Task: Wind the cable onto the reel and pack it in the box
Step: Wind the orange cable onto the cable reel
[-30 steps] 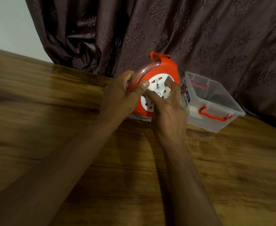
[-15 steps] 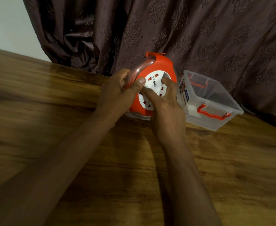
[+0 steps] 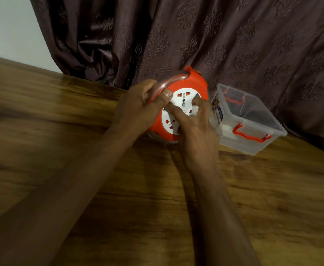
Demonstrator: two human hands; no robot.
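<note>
Two hands grip the reel [image 3: 192, 87], left hand [image 3: 138, 110], right hand [image 3: 195, 123], box [image 3: 253, 135] beside, curtain [image 3: 195, 35] behind.

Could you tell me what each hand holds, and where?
Left hand grips the round orange cable reel by its translucent handle; right hand fingers press its white socket face.

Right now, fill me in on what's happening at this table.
A person is working an orange cable reel standing on edge on the wooden table. The left hand grips its clear handle, while the right hand has fingers on the white socket face, apparently turning it. A clear plastic box with orange handles sits open just to the right, with the reel not yet in it.
</note>
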